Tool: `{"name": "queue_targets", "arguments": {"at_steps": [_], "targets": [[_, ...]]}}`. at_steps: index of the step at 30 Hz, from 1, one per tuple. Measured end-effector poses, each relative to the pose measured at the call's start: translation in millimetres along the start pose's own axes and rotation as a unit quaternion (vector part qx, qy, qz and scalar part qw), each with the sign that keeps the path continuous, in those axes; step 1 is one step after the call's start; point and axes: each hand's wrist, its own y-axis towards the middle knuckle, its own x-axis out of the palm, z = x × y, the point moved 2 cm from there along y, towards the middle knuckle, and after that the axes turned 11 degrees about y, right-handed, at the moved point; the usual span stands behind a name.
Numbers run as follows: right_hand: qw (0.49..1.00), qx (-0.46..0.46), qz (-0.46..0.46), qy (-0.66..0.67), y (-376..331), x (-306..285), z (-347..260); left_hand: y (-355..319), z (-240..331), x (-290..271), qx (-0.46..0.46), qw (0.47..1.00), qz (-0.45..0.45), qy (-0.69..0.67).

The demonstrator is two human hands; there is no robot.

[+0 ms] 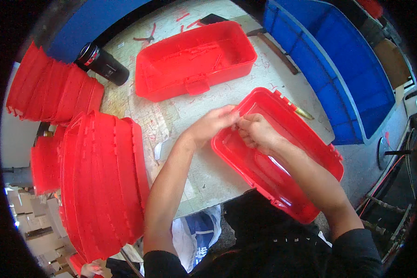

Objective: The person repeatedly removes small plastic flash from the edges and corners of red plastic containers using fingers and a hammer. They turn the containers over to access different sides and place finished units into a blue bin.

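A shallow red plastic box lid [282, 121] lies tilted on the table's front edge and against my body, its hollow side up. My left hand [214, 122] grips its far-left end, thumb and fingers at the rim. Inside the same corner, my right hand [258, 132] is closed, its fingertips close to the left hand's. Whatever the right fingers hold, if anything, is hidden. Just beyond the lid stands a deep red box [167, 83] with a latch on its near side and red scraps inside.
Tall stacks of nested red lids [102, 185] and red parts [51, 90] stand at the left. A black tumbler [104, 65], red-handled pliers [147, 37] and a blue crate [317, 69] surround the worktable [171, 120]. Another person's hand [91, 269] shows at lower left.
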Motion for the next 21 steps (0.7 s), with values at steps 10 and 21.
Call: {"name": "queue_targets", "arguments": {"at_steps": [10,21], "targets": [[0.983,-0.019,-0.005,-0.182,0.2,11.5,10.2,23.5,-12.2,12.7,0.131,0.989,0.07,-0.02],[0.796,-0.255,-0.113,-0.537,-6.3,14.1,1.1,12.9,-14.4,19.8,0.136,0.988,0.039,-0.062]]}}
